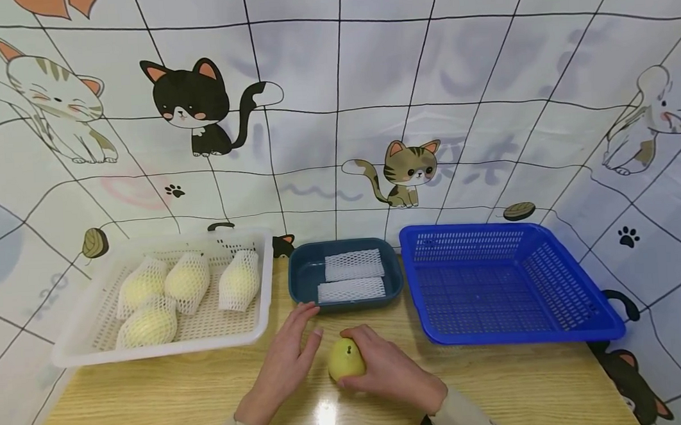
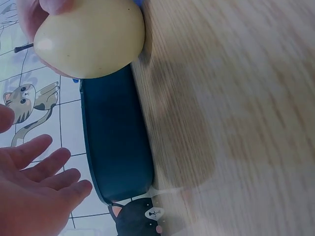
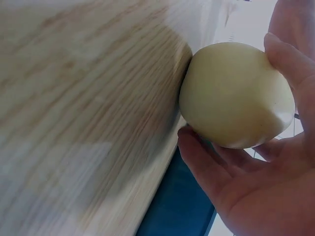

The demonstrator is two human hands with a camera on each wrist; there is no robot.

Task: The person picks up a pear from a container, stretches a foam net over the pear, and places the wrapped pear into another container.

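Observation:
A yellow-green pear (image 1: pixel 346 360) with a short dark stem stands on the wooden table in front of me. My right hand (image 1: pixel 386 367) grips it from the right, thumb on the near side and fingers curled round the far side; the right wrist view shows the pear (image 3: pixel 236 96) between thumb and fingers. My left hand (image 1: pixel 287 353) is held to the left of the pear, fingers extended and apart from it, with its fingertips overlapping the teal tray's near edge in the head view. In the left wrist view the left hand (image 2: pixel 37 189) holds nothing.
Behind the pear sits a teal tray (image 1: pixel 351 307) with two white foam net sleeves (image 1: pixel 352 277). At left, a white basket (image 1: pixel 220 342) holds several pears in foam nets (image 1: pixel 150 322). A blue basket (image 1: pixel 520 336) stands at right. A cat-print sheet (image 1: pixel 307 137) hangs behind.

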